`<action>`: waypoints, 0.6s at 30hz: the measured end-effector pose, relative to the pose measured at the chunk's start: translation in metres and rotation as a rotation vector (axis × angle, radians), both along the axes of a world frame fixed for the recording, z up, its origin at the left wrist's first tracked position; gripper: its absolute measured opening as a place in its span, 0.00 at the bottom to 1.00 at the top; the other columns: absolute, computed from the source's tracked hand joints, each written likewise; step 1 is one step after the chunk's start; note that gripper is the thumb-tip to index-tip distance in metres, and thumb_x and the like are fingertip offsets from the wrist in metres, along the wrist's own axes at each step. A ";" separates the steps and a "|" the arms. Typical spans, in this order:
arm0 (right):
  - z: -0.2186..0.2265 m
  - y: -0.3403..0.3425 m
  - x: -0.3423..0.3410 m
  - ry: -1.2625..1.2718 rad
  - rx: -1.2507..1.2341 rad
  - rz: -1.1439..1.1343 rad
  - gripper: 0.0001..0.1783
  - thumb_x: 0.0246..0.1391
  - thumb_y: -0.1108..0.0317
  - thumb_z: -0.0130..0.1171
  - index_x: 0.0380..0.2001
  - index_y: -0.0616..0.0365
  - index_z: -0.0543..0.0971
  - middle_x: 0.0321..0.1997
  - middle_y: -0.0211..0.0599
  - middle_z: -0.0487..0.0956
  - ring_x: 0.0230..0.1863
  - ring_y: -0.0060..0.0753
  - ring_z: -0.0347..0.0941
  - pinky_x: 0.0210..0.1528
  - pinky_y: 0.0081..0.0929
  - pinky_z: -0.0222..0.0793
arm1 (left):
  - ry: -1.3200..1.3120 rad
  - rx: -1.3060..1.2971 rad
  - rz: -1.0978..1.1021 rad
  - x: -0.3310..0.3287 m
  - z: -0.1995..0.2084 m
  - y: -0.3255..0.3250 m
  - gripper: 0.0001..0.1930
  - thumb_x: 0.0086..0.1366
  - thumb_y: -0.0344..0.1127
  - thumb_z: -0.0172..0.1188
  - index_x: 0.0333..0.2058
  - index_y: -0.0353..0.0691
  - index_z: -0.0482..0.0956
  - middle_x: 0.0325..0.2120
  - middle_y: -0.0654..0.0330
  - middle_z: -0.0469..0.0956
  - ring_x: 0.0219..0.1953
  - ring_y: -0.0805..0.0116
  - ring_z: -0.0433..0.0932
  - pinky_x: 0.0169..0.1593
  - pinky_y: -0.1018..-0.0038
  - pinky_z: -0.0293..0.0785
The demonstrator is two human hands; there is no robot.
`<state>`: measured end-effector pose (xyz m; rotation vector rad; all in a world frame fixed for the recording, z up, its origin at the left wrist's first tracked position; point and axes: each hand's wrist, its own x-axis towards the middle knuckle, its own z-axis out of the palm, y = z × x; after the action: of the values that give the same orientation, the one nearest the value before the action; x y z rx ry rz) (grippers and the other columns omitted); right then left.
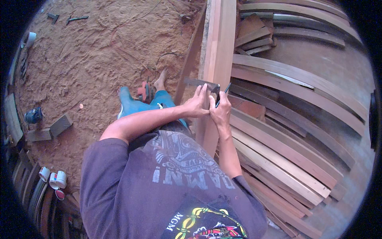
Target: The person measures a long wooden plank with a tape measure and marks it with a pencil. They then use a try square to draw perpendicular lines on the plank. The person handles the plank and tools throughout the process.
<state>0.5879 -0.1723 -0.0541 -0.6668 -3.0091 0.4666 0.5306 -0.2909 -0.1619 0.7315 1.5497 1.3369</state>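
Note:
A long reddish-brown plank (223, 38) runs away from me along a stack of timber. Across it lies a dark try square (195, 82), its thicker black stock (216, 88) by the plank's right edge. My left hand (195, 104) presses down on the square, fingers on the blade and thumb toward the stock. Close beside it, my right hand (221, 108) is closed round a thin dark-blue pencil (228, 88), with the thumb up against the stock. The pencil's tip is hidden behind the hand and square.
Many boards (278, 155) lie side by side on my right, with short offcuts (254, 38) farther off. A red power tool (144, 91) sits by my feet on sawdust-covered ground. To the left are a blue power tool (33, 115), wood blocks (61, 124), white cups (57, 179) and a hammer (53, 18).

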 end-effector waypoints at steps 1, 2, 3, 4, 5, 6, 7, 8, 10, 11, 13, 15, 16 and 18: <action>-0.002 0.002 -0.006 0.048 0.013 0.023 0.14 0.60 0.67 0.68 0.43 0.65 0.77 0.37 0.59 0.82 0.38 0.65 0.81 0.42 0.52 0.76 | 0.003 0.024 0.027 -0.003 0.000 0.001 0.69 0.57 0.54 0.74 0.77 0.31 0.28 0.76 0.24 0.36 0.78 0.29 0.47 0.77 0.50 0.56; -0.003 0.003 -0.011 0.029 -0.011 -0.001 0.14 0.60 0.67 0.68 0.43 0.65 0.77 0.37 0.59 0.82 0.38 0.65 0.81 0.41 0.51 0.76 | 0.001 0.036 0.036 -0.006 0.000 0.002 0.68 0.57 0.53 0.73 0.77 0.32 0.28 0.77 0.26 0.36 0.79 0.32 0.42 0.79 0.51 0.53; -0.004 0.003 -0.014 0.017 0.006 -0.013 0.14 0.61 0.67 0.68 0.43 0.65 0.78 0.37 0.59 0.82 0.38 0.65 0.81 0.41 0.51 0.76 | 0.001 0.052 0.058 -0.007 0.000 0.002 0.67 0.57 0.51 0.72 0.78 0.34 0.28 0.77 0.27 0.35 0.81 0.34 0.38 0.80 0.53 0.49; -0.004 0.003 -0.016 0.003 0.023 -0.023 0.14 0.61 0.67 0.68 0.43 0.65 0.78 0.37 0.58 0.82 0.37 0.64 0.81 0.41 0.51 0.76 | -0.054 0.040 0.074 -0.006 0.000 0.003 0.67 0.57 0.50 0.72 0.78 0.34 0.29 0.78 0.29 0.34 0.81 0.36 0.36 0.80 0.54 0.48; -0.004 0.003 -0.018 -0.010 0.040 -0.030 0.14 0.61 0.67 0.68 0.43 0.64 0.78 0.36 0.58 0.82 0.37 0.64 0.81 0.40 0.50 0.76 | -0.064 0.038 0.081 -0.005 0.000 0.003 0.67 0.57 0.51 0.72 0.78 0.34 0.29 0.78 0.30 0.34 0.81 0.37 0.36 0.81 0.54 0.47; -0.003 0.002 -0.018 0.039 0.049 0.011 0.13 0.61 0.67 0.67 0.42 0.64 0.78 0.36 0.58 0.82 0.37 0.64 0.82 0.40 0.50 0.76 | -0.069 0.040 0.097 -0.005 -0.001 0.003 0.67 0.57 0.51 0.73 0.78 0.34 0.30 0.78 0.30 0.34 0.81 0.37 0.36 0.81 0.54 0.47; -0.003 0.002 -0.019 0.026 0.037 0.006 0.13 0.61 0.66 0.67 0.42 0.64 0.78 0.36 0.57 0.83 0.37 0.64 0.82 0.40 0.50 0.76 | -0.085 0.037 0.103 -0.003 -0.002 0.003 0.67 0.56 0.51 0.73 0.78 0.34 0.30 0.78 0.31 0.34 0.81 0.38 0.37 0.81 0.54 0.47; -0.002 0.001 -0.018 0.011 0.023 -0.009 0.13 0.61 0.66 0.67 0.42 0.64 0.78 0.36 0.57 0.83 0.38 0.64 0.82 0.40 0.50 0.76 | -0.065 0.052 0.124 -0.002 -0.002 0.003 0.67 0.56 0.51 0.74 0.78 0.33 0.31 0.78 0.32 0.34 0.81 0.38 0.37 0.81 0.54 0.47; -0.001 0.001 -0.018 0.003 0.019 -0.019 0.14 0.62 0.66 0.68 0.42 0.64 0.78 0.36 0.57 0.83 0.38 0.64 0.82 0.41 0.51 0.77 | -0.047 0.068 0.149 -0.001 -0.004 0.005 0.67 0.56 0.51 0.74 0.78 0.33 0.32 0.79 0.34 0.34 0.81 0.39 0.37 0.81 0.54 0.47; -0.001 0.001 -0.018 -0.017 0.041 -0.030 0.14 0.62 0.65 0.68 0.42 0.63 0.78 0.36 0.57 0.83 0.38 0.64 0.82 0.41 0.51 0.76 | -0.032 0.084 0.156 0.000 -0.004 0.006 0.66 0.56 0.51 0.74 0.78 0.33 0.33 0.79 0.34 0.34 0.81 0.39 0.37 0.81 0.54 0.47; -0.002 0.000 -0.018 -0.024 0.085 -0.027 0.14 0.61 0.65 0.68 0.43 0.63 0.78 0.36 0.58 0.83 0.38 0.64 0.82 0.41 0.52 0.76 | -0.020 0.097 0.165 0.000 -0.005 0.007 0.65 0.57 0.50 0.74 0.78 0.33 0.34 0.79 0.35 0.34 0.81 0.40 0.37 0.81 0.55 0.47; -0.002 0.000 -0.018 -0.035 0.083 -0.029 0.14 0.61 0.65 0.68 0.43 0.63 0.78 0.36 0.57 0.83 0.38 0.64 0.82 0.41 0.51 0.76 | 0.007 0.090 0.176 0.001 -0.005 0.007 0.65 0.56 0.49 0.74 0.78 0.34 0.34 0.79 0.36 0.33 0.80 0.37 0.44 0.78 0.52 0.56; -0.002 0.000 -0.018 -0.033 0.079 -0.032 0.14 0.61 0.65 0.68 0.43 0.63 0.78 0.37 0.57 0.83 0.38 0.64 0.82 0.41 0.51 0.76 | 0.016 0.084 0.182 0.001 -0.005 0.007 0.65 0.55 0.48 0.73 0.78 0.34 0.34 0.79 0.36 0.33 0.79 0.35 0.48 0.76 0.51 0.60; -0.002 0.001 -0.018 -0.035 0.072 -0.029 0.14 0.61 0.65 0.68 0.43 0.63 0.78 0.37 0.57 0.83 0.38 0.64 0.82 0.41 0.51 0.76 | 0.029 0.091 0.194 0.002 -0.004 0.007 0.65 0.55 0.48 0.73 0.78 0.34 0.35 0.79 0.37 0.33 0.79 0.35 0.49 0.76 0.50 0.61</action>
<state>0.5698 -0.1718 -0.0565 -0.7199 -3.0275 0.3475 0.5327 -0.2837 -0.1664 0.6723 1.6243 1.5534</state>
